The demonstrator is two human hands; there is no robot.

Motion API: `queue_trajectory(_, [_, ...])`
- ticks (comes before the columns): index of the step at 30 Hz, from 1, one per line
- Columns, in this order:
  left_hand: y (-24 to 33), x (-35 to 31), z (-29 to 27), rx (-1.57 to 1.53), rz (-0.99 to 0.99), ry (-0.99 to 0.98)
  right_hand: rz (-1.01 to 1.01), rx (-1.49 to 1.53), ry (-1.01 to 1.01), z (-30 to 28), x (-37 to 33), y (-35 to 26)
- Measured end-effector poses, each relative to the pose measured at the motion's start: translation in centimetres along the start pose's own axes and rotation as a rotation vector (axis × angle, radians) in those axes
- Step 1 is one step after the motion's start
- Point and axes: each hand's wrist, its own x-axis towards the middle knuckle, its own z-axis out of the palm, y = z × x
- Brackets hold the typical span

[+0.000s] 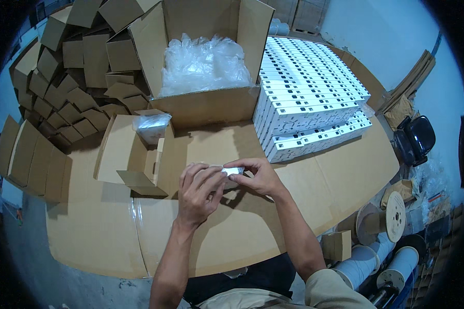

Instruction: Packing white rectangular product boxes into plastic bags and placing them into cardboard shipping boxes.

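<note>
A small white packet (232, 171) is between my two hands, just above the cardboard-covered table; part of it is hidden by the fingers, and its exact kind is hard to make out. My right hand (261, 177) pinches its right end between thumb and fingers. Curled over its left side is my left hand (197, 190), with the fingertips against it. Left of my hands stands an open small carton (144, 181), flaps up, with a clear plastic-wrapped bundle (152, 126) at its far end.
A large open carton (206, 109) full of clear plastic bags (203, 62) stands behind. At right rise stacked white boxes (314, 87). Folded brown cartons (82, 67) pile up at far left, with more cartons (33, 159) at the left edge. Cable reels (396, 217) lie beyond the table's right side.
</note>
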Motion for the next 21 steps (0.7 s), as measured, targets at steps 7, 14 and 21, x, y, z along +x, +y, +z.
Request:
queue_trajectory(7, [-1.0, -0.4, 0.5, -0.342, -0.325, -0.022, 0.122, -0.072, -0.016, -0.3, -0.2, -1.1])
queue_trajectory(14, [-1.6, -0.8, 1.0, -0.623, -0.587, -0.061, -0.007, -0.096, 0.011, -0.2, -0.3, -1.2])
queue_trajectory(21, [-2.0, -1.2, 1.4, -0.739, -0.696, -0.123, -0.025, -0.288, 0.011, -0.4, -0.6, -1.9])
